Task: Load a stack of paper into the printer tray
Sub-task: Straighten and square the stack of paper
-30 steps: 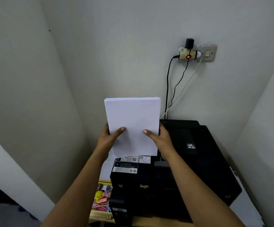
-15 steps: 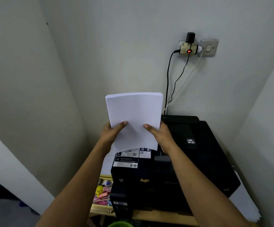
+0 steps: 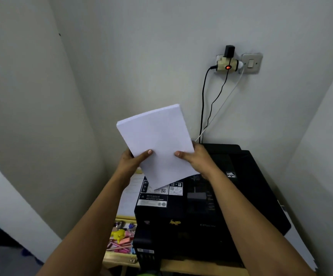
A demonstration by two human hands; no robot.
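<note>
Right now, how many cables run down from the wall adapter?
3: thick black cable leftmost, thin black cable in the middle, white cable rightmost. All drop behind the printer; more may be hidden.

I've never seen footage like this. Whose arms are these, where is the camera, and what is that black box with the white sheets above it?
There is no robot here. The camera sits on a person's head and looks forward and down, so you see their own two bare arms reaching out. The left hand and right hand grip a stack of paper by its side edges, held tilted in the air. Below it stands a black printer on a wooden shelf in a corner. On the wall, plugs with cables hang beside a light switch. Left of the printer lies colourful stationery.
</note>
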